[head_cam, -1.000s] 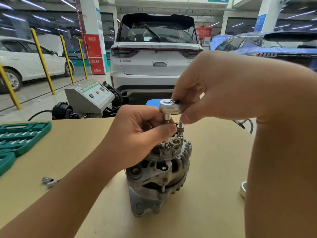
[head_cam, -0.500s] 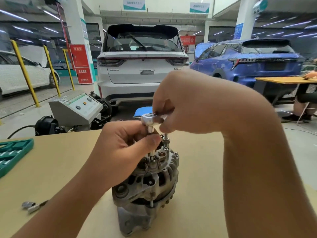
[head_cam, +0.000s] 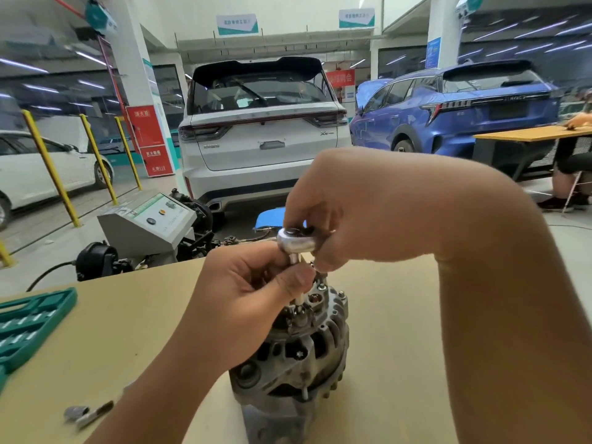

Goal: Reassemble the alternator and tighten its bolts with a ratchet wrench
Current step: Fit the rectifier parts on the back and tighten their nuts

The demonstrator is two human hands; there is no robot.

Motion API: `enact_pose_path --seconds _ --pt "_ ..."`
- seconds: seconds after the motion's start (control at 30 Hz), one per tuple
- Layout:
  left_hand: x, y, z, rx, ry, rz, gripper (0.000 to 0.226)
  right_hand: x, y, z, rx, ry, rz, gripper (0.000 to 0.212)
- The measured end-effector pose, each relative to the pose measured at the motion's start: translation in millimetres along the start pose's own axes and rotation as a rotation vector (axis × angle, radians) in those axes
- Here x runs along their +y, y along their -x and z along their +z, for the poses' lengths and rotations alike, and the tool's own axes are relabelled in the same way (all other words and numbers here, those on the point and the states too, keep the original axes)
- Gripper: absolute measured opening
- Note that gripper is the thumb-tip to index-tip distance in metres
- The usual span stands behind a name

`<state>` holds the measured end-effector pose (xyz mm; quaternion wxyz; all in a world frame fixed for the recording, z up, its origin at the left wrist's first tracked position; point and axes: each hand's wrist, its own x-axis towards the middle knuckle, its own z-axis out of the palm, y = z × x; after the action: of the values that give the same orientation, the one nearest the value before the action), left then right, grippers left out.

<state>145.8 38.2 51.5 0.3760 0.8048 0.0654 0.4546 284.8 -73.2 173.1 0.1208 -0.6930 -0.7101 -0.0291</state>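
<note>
The alternator (head_cam: 290, 350) stands on end on the tan table (head_cam: 400, 363), directly beneath both hands, which meet close together over its top. This looks like the bolt-tightening step — a bolt on the upper face is being run down with the ratchet wrench (head_cam: 296, 241).

The right hand (head_cam: 352, 209) comes in from the right and above, fingers curled round the wrench's chrome head; the handle is hidden under the palm. Below and to the left of it, the left hand (head_cam: 253, 293) pinches the thin shaft (head_cam: 299, 298) that drops from the wrench head to the alternator's top, thumb and fingertips steadying it. Whether the socket is fully seated on the bolt cannot be told; the fingers cover the joint.

Next, by my reading, the right hand must swing the handle while the left keeps the shaft upright, so the socket does not walk off the bolt.

To the far left of the left forearm lies a green socket tray (head_cam: 30, 322); nearer, below that forearm, a couple of small loose metal pieces (head_cam: 86, 413).

Against the picture a second earlier, both grips are the same — same pinch, same hold on the head. The view has swung rightward: the blue car (head_cam: 464, 107) is fully in sight and the hands sit lower in the view.
</note>
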Motion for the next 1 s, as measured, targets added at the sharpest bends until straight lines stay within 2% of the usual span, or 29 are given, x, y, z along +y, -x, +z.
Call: enact_pose_path --seconds 0.13,0.23,0.4,0.5,0.6,0.7,0.87,1.0 --pt "0.8 1.5 -0.1 0.028 -0.041 -0.023 0.017 -3.8 -5.3 3.6 0.107 -0.007 0.025 0.024" --pt "1.7 2.7 3.3 0.079 -0.063 -0.04 0.019 -3.3 -0.7 0.4 0.067 0.047 0.007 0.015" --pt "3.2 2.8 0.9 0.034 -0.069 -0.045 0.018 -2.0 -0.8 1.5 0.074 -0.028 0.035 0.025" --pt "3.8 1.8 1.9 0.059 -0.091 -0.05 0.019 -3.9 -3.3 4.1 0.085 0.033 0.028 0.011" --pt "3.6 2.0 4.2 0.094 -0.099 -0.025 0.021 -1.7 -1.3 1.7 0.057 0.023 0.029 0.015" --pt "2.6 2.5 0.3 0.055 -0.09 -0.03 0.021 -0.4 -4.9 2.9 0.06 -0.026 0.047 0.023" --pt "3.3 1.9 3.2 0.094 -0.097 -0.033 0.022 -2.7 -4.2 3.3 0.041 0.053 0.009 0.011" --pt "1.6 2.2 -0.7 0.063 -0.07 -0.026 0.021 -0.9 -3.9 2.2 0.053 0.004 0.013 0.019"
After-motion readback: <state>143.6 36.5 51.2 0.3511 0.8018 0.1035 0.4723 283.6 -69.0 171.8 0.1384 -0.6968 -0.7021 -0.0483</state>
